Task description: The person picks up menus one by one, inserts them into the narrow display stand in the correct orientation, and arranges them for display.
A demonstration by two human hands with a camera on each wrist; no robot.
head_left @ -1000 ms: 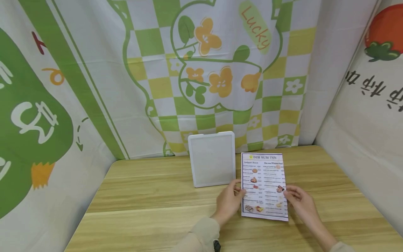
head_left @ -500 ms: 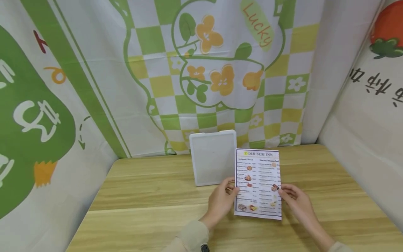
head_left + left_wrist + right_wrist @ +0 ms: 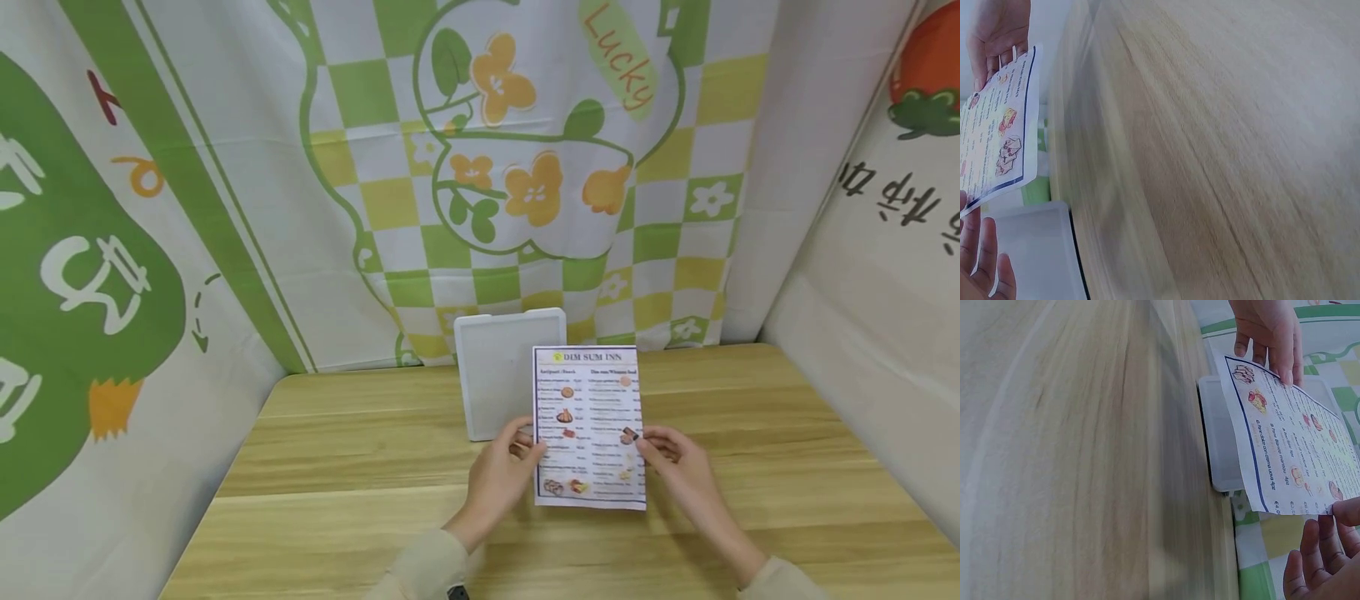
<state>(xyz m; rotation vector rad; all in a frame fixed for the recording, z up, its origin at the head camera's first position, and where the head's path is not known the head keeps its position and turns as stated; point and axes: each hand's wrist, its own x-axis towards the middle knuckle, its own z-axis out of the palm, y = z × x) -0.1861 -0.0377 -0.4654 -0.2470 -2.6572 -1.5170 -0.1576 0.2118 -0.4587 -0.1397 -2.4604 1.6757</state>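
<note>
A printed "DIM SUM INN" menu sheet (image 3: pixel 588 433) is held up over the table, its text facing me. My left hand (image 3: pixel 501 475) pinches its left edge between thumb and fingers. On the opposite edge, my right hand (image 3: pixel 686 467) pinches the paper the same way. Behind the sheet stands a white-framed board (image 3: pixel 495 375), leaning back slightly, its lower right part covered by the menu. Both wrist views show the menu sheet (image 3: pixel 997 131) raised off the wood, with the board (image 3: pixel 1219 437) beyond it.
The wooden table (image 3: pixel 337 467) reaches back to a green-and-white checked cloth (image 3: pixel 510 275). Printed cloth walls (image 3: pixel 862 317) close in the left and right sides.
Both hands have carried the menu sheet left and slightly up, from beside the board to partly in front of it. The board has stayed in place.
</note>
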